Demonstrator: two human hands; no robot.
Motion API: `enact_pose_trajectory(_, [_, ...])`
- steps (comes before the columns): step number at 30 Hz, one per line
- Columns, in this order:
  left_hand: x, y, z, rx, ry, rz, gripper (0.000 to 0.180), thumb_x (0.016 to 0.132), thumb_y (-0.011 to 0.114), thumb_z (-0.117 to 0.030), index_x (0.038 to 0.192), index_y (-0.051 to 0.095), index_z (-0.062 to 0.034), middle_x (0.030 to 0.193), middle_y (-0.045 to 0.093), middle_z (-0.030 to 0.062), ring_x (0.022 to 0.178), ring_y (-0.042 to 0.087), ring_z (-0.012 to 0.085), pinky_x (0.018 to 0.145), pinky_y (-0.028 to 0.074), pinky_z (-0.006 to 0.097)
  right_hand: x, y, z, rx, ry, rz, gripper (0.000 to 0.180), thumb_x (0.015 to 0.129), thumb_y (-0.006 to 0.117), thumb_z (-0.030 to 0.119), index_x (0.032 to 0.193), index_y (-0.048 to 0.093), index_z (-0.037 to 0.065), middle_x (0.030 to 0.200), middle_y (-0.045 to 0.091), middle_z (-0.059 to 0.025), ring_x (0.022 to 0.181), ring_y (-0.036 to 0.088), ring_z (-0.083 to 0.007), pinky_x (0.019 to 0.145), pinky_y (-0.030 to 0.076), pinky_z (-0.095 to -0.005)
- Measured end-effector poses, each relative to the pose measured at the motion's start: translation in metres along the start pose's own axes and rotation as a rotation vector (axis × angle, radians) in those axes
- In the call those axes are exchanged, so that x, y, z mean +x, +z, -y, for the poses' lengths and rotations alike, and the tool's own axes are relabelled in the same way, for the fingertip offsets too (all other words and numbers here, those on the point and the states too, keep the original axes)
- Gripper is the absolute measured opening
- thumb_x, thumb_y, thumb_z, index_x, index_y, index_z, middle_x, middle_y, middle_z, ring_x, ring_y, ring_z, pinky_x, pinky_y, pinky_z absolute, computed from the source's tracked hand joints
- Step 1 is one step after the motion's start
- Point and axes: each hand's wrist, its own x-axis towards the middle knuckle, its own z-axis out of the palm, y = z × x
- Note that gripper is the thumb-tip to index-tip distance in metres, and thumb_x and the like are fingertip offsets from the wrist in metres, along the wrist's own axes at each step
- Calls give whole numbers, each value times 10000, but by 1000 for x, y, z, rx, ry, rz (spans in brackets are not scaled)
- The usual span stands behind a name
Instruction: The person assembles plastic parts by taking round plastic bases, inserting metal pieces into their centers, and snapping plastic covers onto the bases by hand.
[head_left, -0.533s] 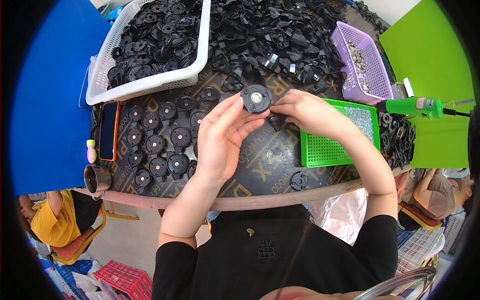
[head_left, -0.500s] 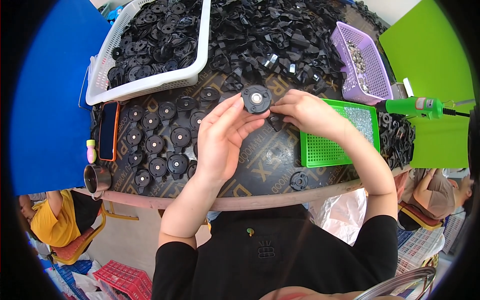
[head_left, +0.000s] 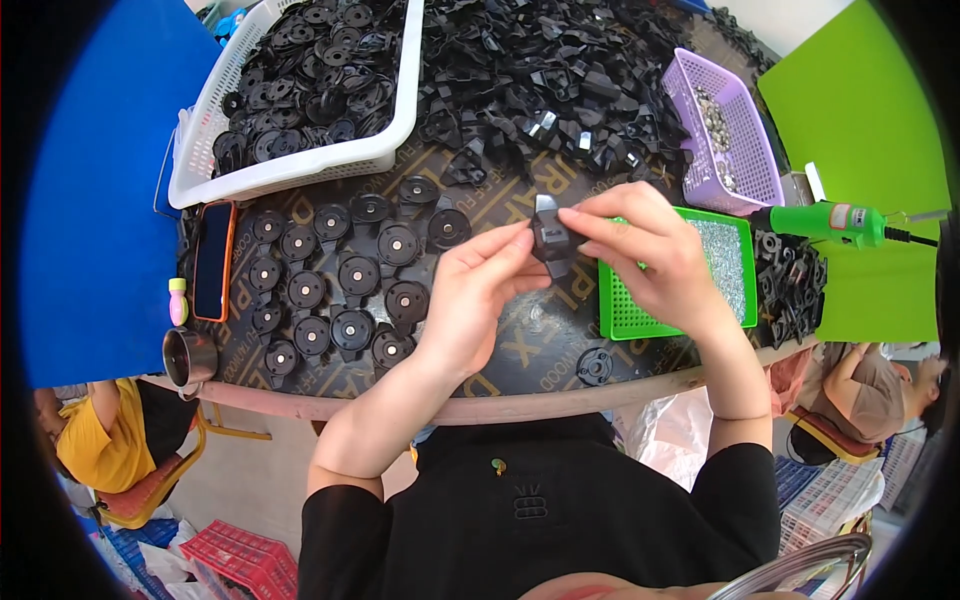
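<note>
My left hand (head_left: pixel 480 288) and my right hand (head_left: pixel 642 250) meet above the table, both closed on a dark plastic clip part (head_left: pixel 549 236) with a tab sticking up. Left fingertips grip its left side, while the right thumb and fingers pinch its right side. I cannot tell whether a round disc sits under the part. Left of my hands, several black round discs (head_left: pixel 358 274) with small metal centres lie in rough rows. A lone black disc (head_left: pixel 595 366) rests near the table's front edge.
At the back left stands a white basket (head_left: pixel 400 110) of black discs, beside a heap of black clips (head_left: pixel 540 90). A purple basket (head_left: pixel 690 120) holds small metal pieces. Rightward are a green tray (head_left: pixel 625 310) and a green power screwdriver (head_left: pixel 830 221). A phone (head_left: pixel 212 262) and metal cup (head_left: pixel 190 358) lie left.
The disc with its metal centre facing up no longer shows in my left hand. That hand has lowered and turned; my right hand has come to it, and both now hold the clip part.
</note>
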Motion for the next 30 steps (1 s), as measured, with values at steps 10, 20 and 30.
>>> enact_pose_trajectory(10, [-3, 3, -1, -21, -69, 45, 330, 928, 477, -181, 1165, 530, 41, 1038, 627, 125, 936, 620, 210, 832, 480, 310, -8, 2, 5, 6, 77, 41, 375, 675, 650, -37, 1039, 644, 53, 916, 601, -79, 834, 563, -257, 724, 460, -343])
enact_pose_trajectory(20, [-1, 2, -8, -10, -84, 72, 329, 925, 485, -195, 1162, 536, 28, 1044, 626, 131, 928, 622, 205, 835, 481, 317, -9, 5, 5, 1, 103, 34, 376, 674, 659, -30, 1040, 647, 55, 920, 596, -78, 839, 554, -255, 725, 452, -338])
enact_pose_trajectory(30, [-14, 9, -22, 45, -76, 59, 258, 790, 686, -84, 1006, 552, -40, 906, 613, 44, 811, 607, 111, 743, 496, 236, 0, -18, -5, 309, 232, 16, 244, 773, 630, 30, 1017, 624, 36, 1078, 614, -90, 947, 592, -226, 759, 477, -305])
